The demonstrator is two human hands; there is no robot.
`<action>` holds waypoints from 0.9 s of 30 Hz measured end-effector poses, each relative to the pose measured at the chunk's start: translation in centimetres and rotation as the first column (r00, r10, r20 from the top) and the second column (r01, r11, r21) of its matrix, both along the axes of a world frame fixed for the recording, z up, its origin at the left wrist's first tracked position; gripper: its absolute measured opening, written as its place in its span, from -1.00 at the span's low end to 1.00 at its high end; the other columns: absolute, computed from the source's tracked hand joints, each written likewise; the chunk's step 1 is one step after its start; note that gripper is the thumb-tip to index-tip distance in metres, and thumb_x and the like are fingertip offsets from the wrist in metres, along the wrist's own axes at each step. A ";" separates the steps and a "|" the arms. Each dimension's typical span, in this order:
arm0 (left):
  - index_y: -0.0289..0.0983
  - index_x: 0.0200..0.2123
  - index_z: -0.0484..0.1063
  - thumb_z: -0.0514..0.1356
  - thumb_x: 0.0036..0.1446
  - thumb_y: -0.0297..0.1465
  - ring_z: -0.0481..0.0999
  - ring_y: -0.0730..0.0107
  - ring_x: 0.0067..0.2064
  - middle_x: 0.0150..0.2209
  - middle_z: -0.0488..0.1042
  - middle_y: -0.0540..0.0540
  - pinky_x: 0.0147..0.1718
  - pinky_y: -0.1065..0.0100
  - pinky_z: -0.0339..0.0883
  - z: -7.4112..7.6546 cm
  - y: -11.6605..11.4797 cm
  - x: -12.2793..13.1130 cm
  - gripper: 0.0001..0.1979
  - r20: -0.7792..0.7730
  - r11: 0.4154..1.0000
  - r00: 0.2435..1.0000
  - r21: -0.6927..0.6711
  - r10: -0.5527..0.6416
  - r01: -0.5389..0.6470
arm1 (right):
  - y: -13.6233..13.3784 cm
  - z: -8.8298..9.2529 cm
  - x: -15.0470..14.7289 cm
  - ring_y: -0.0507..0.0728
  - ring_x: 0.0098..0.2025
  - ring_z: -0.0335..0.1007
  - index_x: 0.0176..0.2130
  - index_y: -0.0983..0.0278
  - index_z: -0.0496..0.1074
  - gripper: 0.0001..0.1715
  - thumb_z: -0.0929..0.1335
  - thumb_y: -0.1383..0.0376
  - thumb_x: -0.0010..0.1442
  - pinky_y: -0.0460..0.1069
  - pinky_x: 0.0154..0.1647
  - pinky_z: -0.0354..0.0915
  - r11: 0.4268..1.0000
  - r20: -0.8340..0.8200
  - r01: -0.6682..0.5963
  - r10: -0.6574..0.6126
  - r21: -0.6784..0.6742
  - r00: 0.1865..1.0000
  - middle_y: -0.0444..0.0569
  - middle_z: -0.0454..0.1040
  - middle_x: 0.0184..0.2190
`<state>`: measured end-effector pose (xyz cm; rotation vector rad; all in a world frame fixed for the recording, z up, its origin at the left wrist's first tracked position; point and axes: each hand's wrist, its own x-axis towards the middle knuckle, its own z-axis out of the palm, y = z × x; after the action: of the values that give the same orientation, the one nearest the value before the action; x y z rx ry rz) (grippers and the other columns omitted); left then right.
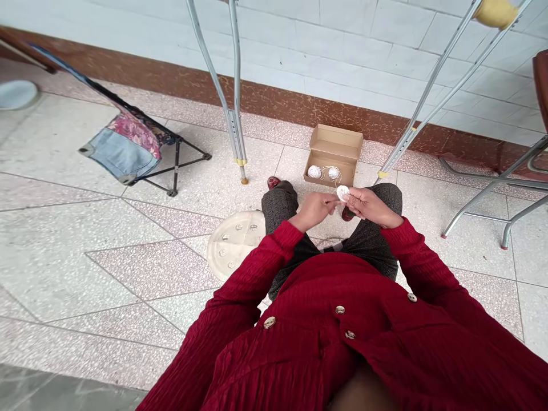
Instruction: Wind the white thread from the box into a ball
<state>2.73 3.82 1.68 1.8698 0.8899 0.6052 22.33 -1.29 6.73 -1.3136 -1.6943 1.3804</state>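
Note:
My right hand [369, 205] is closed, thumb and fingers pinching a small white round piece of yarn work [342, 193]. Just to its left, my left hand [314, 210] has curled fingers, with the fingertips close to the round piece. Whether it grips a tool or the yarn is too small to make out. A white strand runs from the round piece down to an open cardboard box [336, 149] on the floor. Inside the box lie two white yarn balls, one on the left [314, 172] and one on the right [333, 172].
Metal crutches lean at the left [234, 123] and right [413, 128] of the box, against the tiled wall [299, 45]. A folding chair [128, 148] stands left, a metal-legged chair [492, 188] right. Beside my left leg is a round stool [233, 242] with holes.

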 end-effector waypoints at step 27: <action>-0.30 -0.56 0.41 0.07 0.33 -0.34 0.45 0.48 -0.44 -0.55 0.48 0.01 -0.29 0.43 0.30 -1.2 -2.3 1.1 -0.60 0.027 0.987 0.996 -0.140 -0.081 0.084 | -0.5 -4.1 -0.6 0.15 -0.26 0.42 -0.18 0.30 0.55 -0.51 0.17 0.09 0.47 -0.01 -0.22 0.19 0.865 0.563 0.072 -0.385 0.497 0.731 0.03 0.52 -0.33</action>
<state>3.78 1.48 0.44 1.7605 0.8157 0.4980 21.72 -1.76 2.63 -1.7602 -2.0142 0.3216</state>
